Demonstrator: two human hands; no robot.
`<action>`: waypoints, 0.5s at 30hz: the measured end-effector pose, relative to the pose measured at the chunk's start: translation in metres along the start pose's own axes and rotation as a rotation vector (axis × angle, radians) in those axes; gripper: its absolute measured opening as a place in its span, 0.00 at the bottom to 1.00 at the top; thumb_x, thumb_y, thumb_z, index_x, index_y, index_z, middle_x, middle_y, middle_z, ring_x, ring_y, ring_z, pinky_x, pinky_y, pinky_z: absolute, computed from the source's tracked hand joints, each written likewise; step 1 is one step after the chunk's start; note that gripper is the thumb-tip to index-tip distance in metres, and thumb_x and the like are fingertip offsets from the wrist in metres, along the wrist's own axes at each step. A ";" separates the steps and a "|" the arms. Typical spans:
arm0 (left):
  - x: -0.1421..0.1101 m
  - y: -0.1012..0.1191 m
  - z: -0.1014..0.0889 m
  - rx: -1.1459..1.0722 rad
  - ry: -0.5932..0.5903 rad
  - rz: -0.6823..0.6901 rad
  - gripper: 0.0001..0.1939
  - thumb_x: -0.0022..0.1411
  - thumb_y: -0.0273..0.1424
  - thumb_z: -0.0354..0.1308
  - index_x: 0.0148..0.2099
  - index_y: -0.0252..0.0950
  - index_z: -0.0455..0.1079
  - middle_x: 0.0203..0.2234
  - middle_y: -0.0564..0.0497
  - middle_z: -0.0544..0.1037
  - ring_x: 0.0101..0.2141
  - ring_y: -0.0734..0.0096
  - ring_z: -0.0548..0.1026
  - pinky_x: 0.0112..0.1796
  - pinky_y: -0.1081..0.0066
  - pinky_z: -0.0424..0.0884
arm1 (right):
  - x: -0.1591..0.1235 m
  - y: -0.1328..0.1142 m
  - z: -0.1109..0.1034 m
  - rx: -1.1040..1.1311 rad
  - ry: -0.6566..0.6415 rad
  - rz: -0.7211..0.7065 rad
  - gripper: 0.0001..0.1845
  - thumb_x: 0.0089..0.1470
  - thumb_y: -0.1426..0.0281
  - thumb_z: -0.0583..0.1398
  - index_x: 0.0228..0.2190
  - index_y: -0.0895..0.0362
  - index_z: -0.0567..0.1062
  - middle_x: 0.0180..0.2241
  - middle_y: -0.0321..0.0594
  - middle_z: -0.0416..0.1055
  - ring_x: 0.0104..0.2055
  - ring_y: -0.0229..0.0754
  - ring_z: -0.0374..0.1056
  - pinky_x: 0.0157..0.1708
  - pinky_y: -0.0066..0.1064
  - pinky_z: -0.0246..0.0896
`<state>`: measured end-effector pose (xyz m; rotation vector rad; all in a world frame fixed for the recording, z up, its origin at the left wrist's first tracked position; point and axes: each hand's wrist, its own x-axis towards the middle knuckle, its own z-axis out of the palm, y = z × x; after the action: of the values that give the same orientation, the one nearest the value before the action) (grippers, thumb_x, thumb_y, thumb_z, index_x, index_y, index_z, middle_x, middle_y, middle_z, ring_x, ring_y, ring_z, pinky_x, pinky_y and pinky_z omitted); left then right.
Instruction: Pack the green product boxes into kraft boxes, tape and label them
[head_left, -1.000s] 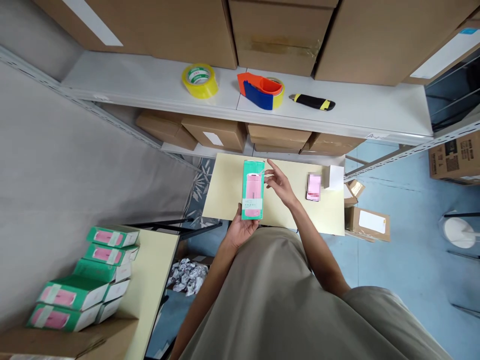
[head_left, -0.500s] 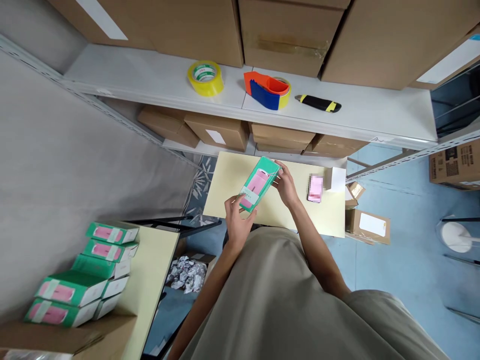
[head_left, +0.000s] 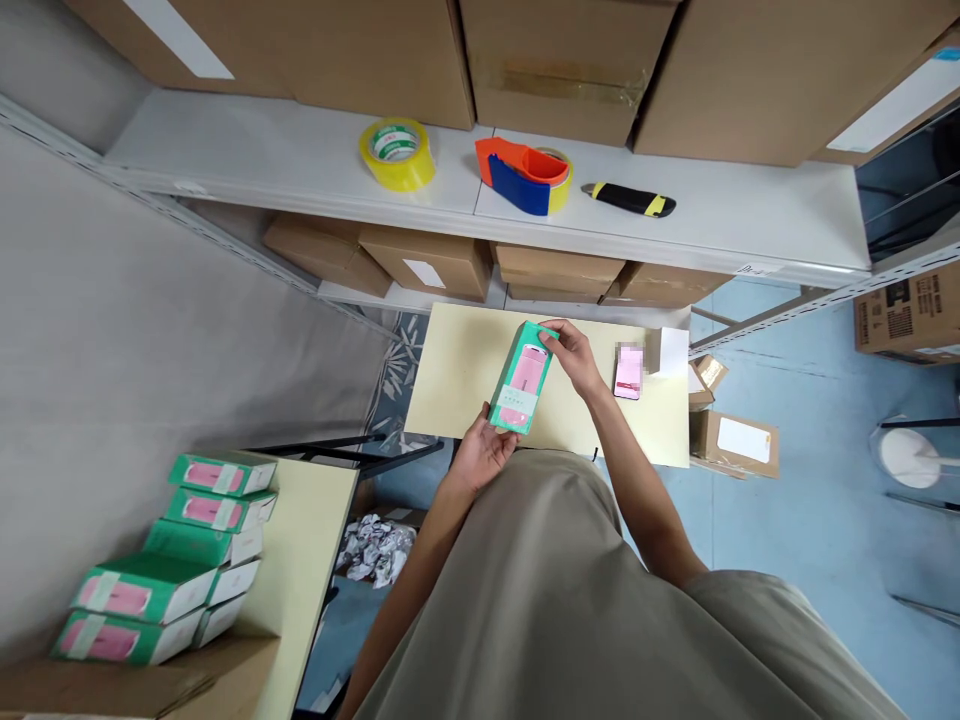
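Note:
A green box with a pink bottle-like picture (head_left: 525,378) is held up over the cream table (head_left: 450,370), its top leaning to the right. My left hand (head_left: 484,452) grips its lower end from below, with the fingers partly hidden behind it. At the upper right corner, my right hand (head_left: 574,358) pinches the box between thumb and fingers. A phone with a pink screen (head_left: 628,372) lies on the table to the right, beside a small white box (head_left: 669,352).
Several similar green boxes (head_left: 180,545) are stacked on a side table (head_left: 319,500) at the left. On the shelf (head_left: 300,150) ahead are a yellow tape roll (head_left: 416,172), an orange-blue tape dispenser (head_left: 525,180) and a box cutter (head_left: 630,198). Cartons (head_left: 555,90) stand behind them.
The box went from upright to tilted right and was turned in my hands. My right hand, first apart from its edge, has closed on the upper corner. My left hand has shifted its grip.

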<state>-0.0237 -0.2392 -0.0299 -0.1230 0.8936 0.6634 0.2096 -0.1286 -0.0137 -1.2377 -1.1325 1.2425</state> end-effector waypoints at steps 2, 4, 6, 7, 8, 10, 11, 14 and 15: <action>0.002 0.002 -0.001 -0.016 -0.024 -0.044 0.25 0.75 0.46 0.62 0.62 0.33 0.75 0.41 0.40 0.85 0.31 0.69 0.83 0.34 0.74 0.83 | 0.000 -0.001 0.003 -0.016 -0.005 -0.017 0.31 0.55 0.38 0.68 0.45 0.51 0.79 0.47 0.42 0.80 0.50 0.49 0.74 0.54 0.41 0.72; 0.004 0.001 -0.003 -0.019 -0.039 -0.062 0.25 0.75 0.44 0.61 0.65 0.34 0.74 0.49 0.37 0.85 0.33 0.68 0.83 0.35 0.73 0.83 | -0.001 -0.004 0.005 -0.045 -0.014 -0.040 0.31 0.56 0.39 0.68 0.46 0.52 0.80 0.48 0.43 0.81 0.52 0.50 0.75 0.58 0.43 0.71; 0.009 -0.001 -0.006 -0.015 -0.037 -0.066 0.23 0.76 0.42 0.61 0.66 0.35 0.74 0.52 0.37 0.84 0.35 0.67 0.84 0.36 0.72 0.83 | -0.005 -0.010 0.005 -0.083 -0.027 -0.065 0.29 0.59 0.42 0.67 0.47 0.52 0.81 0.51 0.44 0.81 0.55 0.51 0.75 0.62 0.45 0.68; 0.012 -0.003 -0.008 -0.006 -0.025 -0.062 0.22 0.75 0.40 0.62 0.65 0.35 0.74 0.50 0.38 0.85 0.35 0.66 0.84 0.36 0.71 0.83 | -0.009 -0.014 0.006 -0.103 -0.029 -0.079 0.28 0.60 0.44 0.67 0.48 0.52 0.81 0.52 0.45 0.81 0.56 0.52 0.75 0.63 0.46 0.67; 0.015 -0.005 -0.008 0.008 -0.008 -0.053 0.20 0.75 0.39 0.63 0.63 0.35 0.75 0.47 0.40 0.85 0.35 0.66 0.84 0.37 0.70 0.83 | -0.013 -0.019 0.006 -0.126 -0.027 -0.100 0.26 0.61 0.45 0.67 0.49 0.52 0.81 0.53 0.45 0.80 0.57 0.53 0.75 0.65 0.48 0.66; 0.023 -0.008 -0.007 0.062 0.038 -0.016 0.14 0.73 0.36 0.65 0.56 0.34 0.78 0.41 0.43 0.85 0.36 0.65 0.84 0.40 0.68 0.83 | -0.026 -0.030 0.008 -0.189 -0.019 -0.172 0.21 0.64 0.50 0.66 0.49 0.50 0.81 0.54 0.45 0.80 0.59 0.54 0.74 0.66 0.50 0.65; 0.028 -0.009 -0.004 0.105 0.064 0.006 0.11 0.72 0.34 0.66 0.52 0.34 0.78 0.39 0.45 0.85 0.36 0.65 0.84 0.41 0.68 0.83 | -0.034 -0.036 0.009 -0.231 -0.018 -0.223 0.18 0.65 0.52 0.65 0.49 0.49 0.81 0.55 0.45 0.81 0.61 0.54 0.74 0.67 0.52 0.64; 0.041 -0.004 0.009 0.344 0.102 0.164 0.08 0.73 0.34 0.63 0.42 0.34 0.78 0.36 0.44 0.84 0.37 0.62 0.83 0.44 0.63 0.83 | -0.067 -0.047 0.016 -0.384 -0.058 -0.371 0.12 0.68 0.58 0.65 0.48 0.47 0.82 0.57 0.44 0.81 0.68 0.57 0.69 0.70 0.58 0.59; 0.045 -0.001 0.015 0.443 0.105 0.259 0.11 0.75 0.35 0.61 0.41 0.34 0.78 0.35 0.44 0.84 0.37 0.61 0.83 0.43 0.62 0.83 | -0.079 -0.048 0.018 -0.433 -0.092 -0.396 0.11 0.68 0.60 0.65 0.49 0.46 0.82 0.58 0.44 0.81 0.70 0.58 0.68 0.71 0.60 0.58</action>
<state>0.0064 -0.2127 -0.0544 0.3625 1.1492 0.6873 0.1911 -0.2044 0.0390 -1.1927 -1.6833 0.7831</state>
